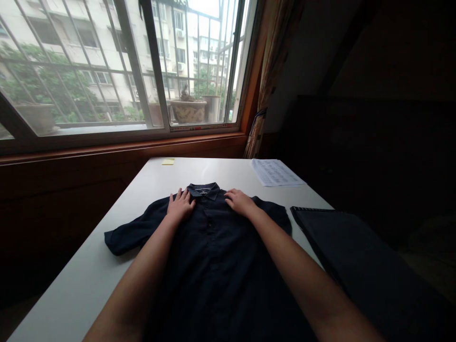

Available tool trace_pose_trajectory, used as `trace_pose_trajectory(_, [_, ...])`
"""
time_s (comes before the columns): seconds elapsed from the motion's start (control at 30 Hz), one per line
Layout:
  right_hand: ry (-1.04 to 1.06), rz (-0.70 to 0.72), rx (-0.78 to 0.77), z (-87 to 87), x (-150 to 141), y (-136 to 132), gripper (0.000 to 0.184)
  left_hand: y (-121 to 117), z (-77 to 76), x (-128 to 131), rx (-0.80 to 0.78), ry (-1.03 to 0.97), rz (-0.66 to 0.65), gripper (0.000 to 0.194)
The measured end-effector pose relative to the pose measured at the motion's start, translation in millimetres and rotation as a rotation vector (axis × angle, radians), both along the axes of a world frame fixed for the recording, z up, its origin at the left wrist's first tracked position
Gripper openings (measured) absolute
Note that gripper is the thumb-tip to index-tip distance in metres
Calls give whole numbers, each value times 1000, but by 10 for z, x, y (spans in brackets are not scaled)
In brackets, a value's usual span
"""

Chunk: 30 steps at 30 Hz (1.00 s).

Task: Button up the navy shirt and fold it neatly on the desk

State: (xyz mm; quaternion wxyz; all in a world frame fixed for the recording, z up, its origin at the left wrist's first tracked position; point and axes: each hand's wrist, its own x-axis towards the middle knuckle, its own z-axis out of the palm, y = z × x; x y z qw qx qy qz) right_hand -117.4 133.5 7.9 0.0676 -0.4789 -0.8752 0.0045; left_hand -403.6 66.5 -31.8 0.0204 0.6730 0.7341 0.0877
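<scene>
A dark navy short-sleeved shirt (213, 251) lies front side up on a white table (89, 285), its collar towards the window. Flat on the shirt's left shoulder area, beside the collar, rests my left hand (180, 205) with its fingers spread. My right hand (240, 202) lies on the opposite shoulder, fingers stretched out and slightly bent. The left-side sleeve spreads out over the tabletop, while the right-side sleeve is partly behind my right forearm. The shirt's lower part runs down between my forearms and out of view.
Right of the shirt lies a large black spiral-bound folder (356, 251). Printed sheets (276, 172) are at the table's far right corner, and a yellow sticky note (168, 161) is at the far left. Beyond the far edge are a barred window (124, 71) and a tied curtain (261, 114).
</scene>
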Motion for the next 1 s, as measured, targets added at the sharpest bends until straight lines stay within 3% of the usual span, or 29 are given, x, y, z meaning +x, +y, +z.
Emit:
trace_pose_trajectory(0.1, [28, 78, -20, -189, -229, -99, 54, -1, -15, -11, 26, -5, -12, 66])
trace_pose_trajectory(0.23, [57, 83, -21, -318, -186, -131, 59, -40, -3, -34, 91, -8, -50, 60])
trace_pose_trajectory(0.4, [60, 96, -12, -313, 178, -113, 55, -233, 105, -94, 219, 3, -167, 43])
trace_pose_trajectory(0.6, [56, 51, 51, -268, 724, -322, 47, -853, 248, -203, 272, 68, -289, 31])
trace_pose_trajectory(0.8, [57, -39, 122, -191, 856, -601, 36, -1395, 236, -354, 266, 157, -175, 39])
trace_pose_trajectory(1.0, [45, -95, 124, -196, 744, -557, 41, -1275, 123, -512, 234, 202, -117, 49])
